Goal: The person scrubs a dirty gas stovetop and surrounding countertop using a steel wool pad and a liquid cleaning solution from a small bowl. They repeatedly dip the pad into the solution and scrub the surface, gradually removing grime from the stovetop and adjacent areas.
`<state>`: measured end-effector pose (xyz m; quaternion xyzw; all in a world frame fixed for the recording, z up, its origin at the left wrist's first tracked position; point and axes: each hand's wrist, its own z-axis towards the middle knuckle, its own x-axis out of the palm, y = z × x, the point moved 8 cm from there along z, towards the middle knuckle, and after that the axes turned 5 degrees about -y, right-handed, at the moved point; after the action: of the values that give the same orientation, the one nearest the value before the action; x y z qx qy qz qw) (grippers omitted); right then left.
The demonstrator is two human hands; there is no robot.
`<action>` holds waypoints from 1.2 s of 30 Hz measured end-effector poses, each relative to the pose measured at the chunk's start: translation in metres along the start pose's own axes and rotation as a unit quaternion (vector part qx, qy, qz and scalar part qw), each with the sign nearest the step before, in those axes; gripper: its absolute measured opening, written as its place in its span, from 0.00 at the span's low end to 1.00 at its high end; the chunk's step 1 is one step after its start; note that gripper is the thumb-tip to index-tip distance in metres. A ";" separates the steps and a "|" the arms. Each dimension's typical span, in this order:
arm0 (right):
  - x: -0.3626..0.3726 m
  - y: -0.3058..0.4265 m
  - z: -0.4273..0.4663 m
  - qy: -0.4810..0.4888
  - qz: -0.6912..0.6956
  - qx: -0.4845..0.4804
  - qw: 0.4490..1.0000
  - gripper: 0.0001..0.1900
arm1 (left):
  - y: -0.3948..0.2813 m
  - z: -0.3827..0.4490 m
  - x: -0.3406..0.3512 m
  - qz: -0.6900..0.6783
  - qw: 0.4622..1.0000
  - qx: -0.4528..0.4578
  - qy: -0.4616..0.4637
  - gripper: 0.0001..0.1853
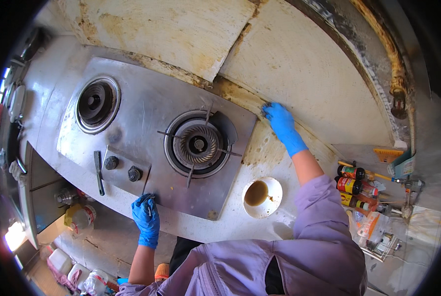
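My right hand, in a blue disposable glove, presses at the back edge of the counter, where it meets the stained wall panel. Its fingers close over a small dark scouring wad, mostly hidden. My left hand, gloved in blue too, rests with curled fingers at the front edge of a stainless steel gas hob. Its fingertips look dark, and whether they grip anything is unclear. Left of the hob's two knobs lies a flat scraper. A white bowl of brown liquid stands right of the hob.
The right burner carries a pan support with prongs; the left burner has none. Sauce bottles lie at the right. Brown grease coats the counter behind the bowl. An oil jug stands below, at left.
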<state>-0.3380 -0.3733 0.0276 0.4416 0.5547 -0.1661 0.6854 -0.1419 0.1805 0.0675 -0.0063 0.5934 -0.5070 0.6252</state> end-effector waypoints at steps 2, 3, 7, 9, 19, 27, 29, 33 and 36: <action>-0.001 0.000 -0.003 -0.009 -0.047 -0.050 0.998 0.13 | 0.010 0.002 0.011 0.017 0.999 0.043 0.012 0.03; 0.008 0.027 -0.001 -0.015 -0.100 -0.125 0.987 0.13 | 0.015 0.001 0.013 0.033 0.997 0.061 0.015 0.02; 0.049 0.132 0.037 -0.096 -0.052 -0.237 0.965 0.16 | 0.012 0.006 0.024 0.033 0.997 0.064 0.020 0.07; 0.078 0.172 0.066 0.045 -0.067 -0.112 0.990 0.18 | 0.022 0.002 0.022 0.032 0.998 0.049 0.024 0.07; 0.007 0.047 -0.003 0.043 -0.098 -0.077 0.991 0.16 | 0.017 0.002 0.022 0.037 0.998 0.041 0.028 0.07; 0.069 0.158 0.063 -0.042 -0.038 -0.173 0.983 0.16 | 0.011 0.001 0.032 0.039 0.996 0.071 0.025 0.04; 0.053 0.124 0.045 -0.069 -0.015 -0.088 0.994 0.13 | 0.018 0.000 0.036 0.052 0.996 0.056 0.055 0.04; -0.010 0.028 -0.010 -0.063 0.012 -0.039 0.997 0.11 | 0.029 -0.009 0.031 0.130 0.989 0.026 0.061 0.05; -0.016 -0.007 -0.052 -0.055 0.015 -0.058 0.997 0.12 | 0.029 -0.011 0.038 0.151 0.986 0.022 0.068 0.06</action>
<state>-0.3800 -0.3404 0.0399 0.4000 0.5179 -0.1475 0.7416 -0.1400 0.1767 0.0185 0.1317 0.6172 -0.4188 0.6530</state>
